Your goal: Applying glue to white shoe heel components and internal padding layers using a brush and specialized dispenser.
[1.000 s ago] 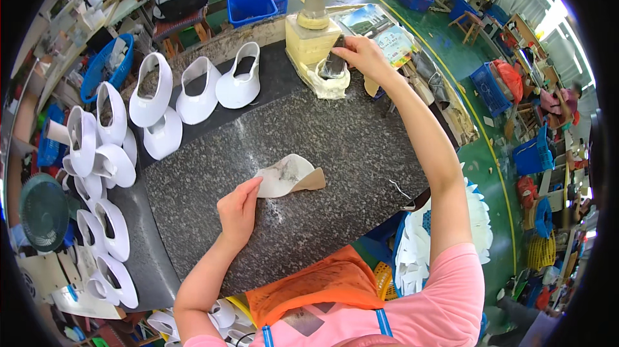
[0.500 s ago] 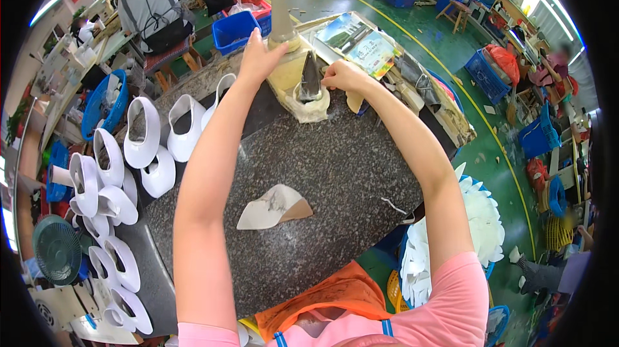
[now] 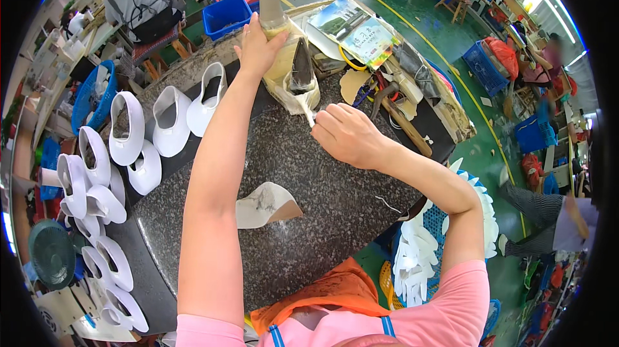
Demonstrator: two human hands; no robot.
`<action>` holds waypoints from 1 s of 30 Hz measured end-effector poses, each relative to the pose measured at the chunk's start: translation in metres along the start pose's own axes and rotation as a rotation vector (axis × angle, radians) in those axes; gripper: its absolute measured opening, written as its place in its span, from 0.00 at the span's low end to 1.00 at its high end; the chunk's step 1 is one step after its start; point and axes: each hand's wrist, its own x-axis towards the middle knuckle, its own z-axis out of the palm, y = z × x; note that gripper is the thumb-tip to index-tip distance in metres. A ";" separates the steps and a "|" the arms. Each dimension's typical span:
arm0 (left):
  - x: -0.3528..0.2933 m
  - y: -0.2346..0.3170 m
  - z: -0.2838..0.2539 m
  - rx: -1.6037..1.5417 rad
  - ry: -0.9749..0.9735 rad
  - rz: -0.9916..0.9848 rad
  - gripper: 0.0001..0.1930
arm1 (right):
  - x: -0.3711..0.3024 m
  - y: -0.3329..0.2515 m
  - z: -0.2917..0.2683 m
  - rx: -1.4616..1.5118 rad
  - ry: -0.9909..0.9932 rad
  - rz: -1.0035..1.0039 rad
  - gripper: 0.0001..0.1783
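At the far side of the dark speckled stone slab (image 3: 342, 218) stands a yellowish, crusted container (image 3: 278, 84) with a dark pointed opening. A tall tan cone (image 3: 268, 0) rises from its far end. My left hand (image 3: 259, 50) grips the container's left side near the cone, thumb over the top. Closed at the container's near lip, my right hand (image 3: 351, 135) pinches a slim whitish strip (image 3: 310, 117); whether it is a brush or stretched glue I cannot tell. A curved white-and-tan shoe piece (image 3: 265, 205) lies on the slab between my forearms.
Several white shoe uppers (image 3: 171, 121) stand along the left. Right of the container are a picture-covered booklet (image 3: 353, 29) and hand tools (image 3: 403, 121). A blue basket of white pieces (image 3: 416, 250) sits by my right elbow. Beyond it, a person (image 3: 567, 218) is on the green floor.
My right hand has moved toward me from beside the dark opening to the near lip, with the whitish strip now showing. My left hand stays at the container. The view has shifted slightly.
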 end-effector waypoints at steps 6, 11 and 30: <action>-0.009 0.007 -0.001 0.024 0.031 -0.017 0.47 | 0.001 -0.010 -0.006 0.004 -0.039 0.006 0.05; -0.006 0.001 -0.007 0.016 -0.008 -0.035 0.46 | 0.033 -0.049 -0.021 0.074 -0.027 -0.073 0.07; 0.004 -0.015 -0.017 0.004 -0.272 -0.010 0.48 | 0.133 0.016 0.072 -0.438 -0.722 0.430 0.08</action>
